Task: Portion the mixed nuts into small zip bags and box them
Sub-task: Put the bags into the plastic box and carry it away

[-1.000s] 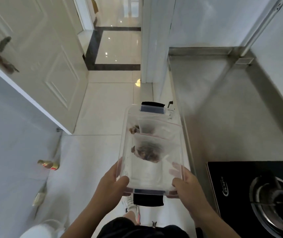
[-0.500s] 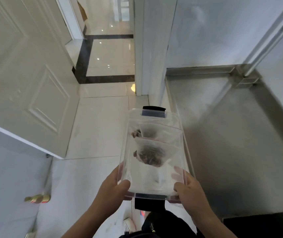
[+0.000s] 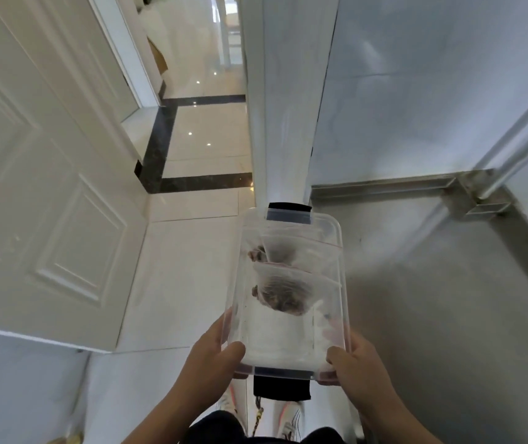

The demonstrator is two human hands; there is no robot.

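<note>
Both hands are carrying a clear plastic storage box [image 3: 291,344] by its near end, held out in front of the body and roughly level. The left hand [image 3: 214,363] is gripping the near left corner, thumb curled over the lid edge, fingers wrapped under and partly visible through the wall. The right hand [image 3: 357,368] is gripping the near right corner in the same way, thumb on top. A black latch [image 3: 281,389] is hanging just below the thumbs, and a second black latch [image 3: 289,207] is sitting at the far end, well beyond the hands. Inside the box, ahead of both thumbs, two zip bags of mixed nuts are lying: the nearer zip bag [image 3: 283,298] with a dark clump of nuts, the farther zip bag [image 3: 283,249] partly under it. The stainless-steel counter [image 3: 448,299] is lying to the right of the right hand; tiled floor [image 3: 189,251] and a white door [image 3: 41,193] are to the left of the left hand. Judgement: boxing appears done and the box is being carried. Risks: the grip is on one end only, so the far end could be dipping and the bags sliding forward; whether the near latch is engaged cannot be told, so the lid could be lifting if it is loose; the box's right edge is passing near the counter edge and could be knocking it.
</note>
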